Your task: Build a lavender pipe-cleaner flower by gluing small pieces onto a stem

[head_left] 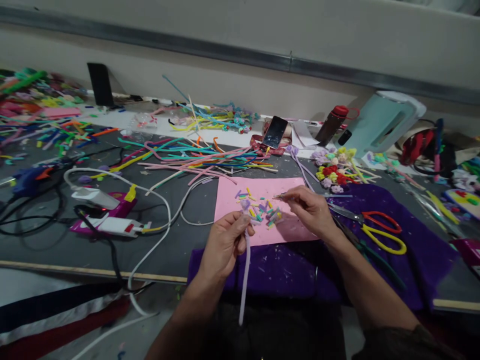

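My left hand [229,239] pinches a pale lilac pipe cleaner [245,280] just under a small lilac flower head [245,204]; its stem hangs down past the table edge. To the right, my right hand [308,209] is closed on thin metal tweezers [279,196], whose tips point left. Between and behind the hands, short cut pieces [270,216] in purple, yellow, teal and white lie scattered on a pink sheet [296,232]. The flower and the tweezers are apart.
Scissors [380,230] and dark-handled pliers [378,262] lie right on a purple cloth [420,250]. Long pipe cleaners [210,160], a phone [275,132], a bottle [332,125] and finished flowers [333,172] are behind. A power strip [108,215], cables and a blue glue gun [33,177] occupy the left.
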Available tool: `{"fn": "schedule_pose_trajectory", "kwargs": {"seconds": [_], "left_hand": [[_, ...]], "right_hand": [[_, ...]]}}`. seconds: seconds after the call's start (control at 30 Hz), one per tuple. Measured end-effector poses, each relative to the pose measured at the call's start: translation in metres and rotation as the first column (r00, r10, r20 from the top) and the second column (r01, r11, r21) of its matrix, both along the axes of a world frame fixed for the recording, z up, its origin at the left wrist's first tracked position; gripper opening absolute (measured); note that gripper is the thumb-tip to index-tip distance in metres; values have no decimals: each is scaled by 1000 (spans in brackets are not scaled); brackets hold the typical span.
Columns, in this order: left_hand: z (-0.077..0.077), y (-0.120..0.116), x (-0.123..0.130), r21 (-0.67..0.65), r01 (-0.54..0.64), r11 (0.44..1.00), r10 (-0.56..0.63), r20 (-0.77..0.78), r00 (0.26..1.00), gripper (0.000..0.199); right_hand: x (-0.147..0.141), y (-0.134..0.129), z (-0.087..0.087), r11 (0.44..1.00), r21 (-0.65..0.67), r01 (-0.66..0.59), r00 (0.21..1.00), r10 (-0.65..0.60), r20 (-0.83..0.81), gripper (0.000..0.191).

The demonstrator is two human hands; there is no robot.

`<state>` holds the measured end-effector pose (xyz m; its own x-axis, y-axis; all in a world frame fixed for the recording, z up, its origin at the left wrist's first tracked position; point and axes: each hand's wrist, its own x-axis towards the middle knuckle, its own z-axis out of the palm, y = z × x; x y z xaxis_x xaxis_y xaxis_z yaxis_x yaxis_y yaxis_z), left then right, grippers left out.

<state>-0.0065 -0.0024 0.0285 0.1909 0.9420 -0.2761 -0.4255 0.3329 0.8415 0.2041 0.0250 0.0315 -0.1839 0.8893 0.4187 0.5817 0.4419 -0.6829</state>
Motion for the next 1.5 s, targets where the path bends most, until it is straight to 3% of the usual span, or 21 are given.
{"fn": "schedule_pose_trajectory", "kwargs": {"seconds": [0.07,0.17,0.3,0.5,0.77,0.87,0.97,1.1,1.23,1.5], "left_hand": [[-2,1,3,-9,28,1000,-29,-9,1000,24],[-7,3,6,-3,69,998,-69,-33,997,25],[-14,4,9,49,99,994,-94,-80,992,24],[-19,3,16,48,109,993,-102,-131,986,26],[-25,3,19,25,95,995,-91,-122,988,26],[-26,3,18,19,104,994,-102,-96,990,27],[-27,4,17,29,107,994,-105,-71,992,27],[-27,4,15,14,95,995,-94,-55,994,27],[-26,4,15,1,105,994,-105,-46,993,27],[-25,3,16,7,93,996,-93,-31,995,24]], "right_hand": [[-1,-1,-2,1000,7,11,1000,-11,-7,18],[-5,-3,-2,995,-96,28,994,-39,-106,14],[-18,-9,-1,935,-314,-164,953,68,-296,13],[-36,-15,0,858,-397,-327,915,182,-360,11],[-39,-17,-9,760,-541,-360,892,110,-438,18],[-38,-17,-6,725,-583,-367,860,25,-510,18],[-36,-16,-1,716,-582,-386,788,-73,-612,14],[-34,-13,-2,699,-558,-447,711,-101,-696,27],[-35,-11,-8,742,-523,-419,697,-107,-709,17],[-46,-14,-14,785,-523,-333,681,-183,-709,20]]}}
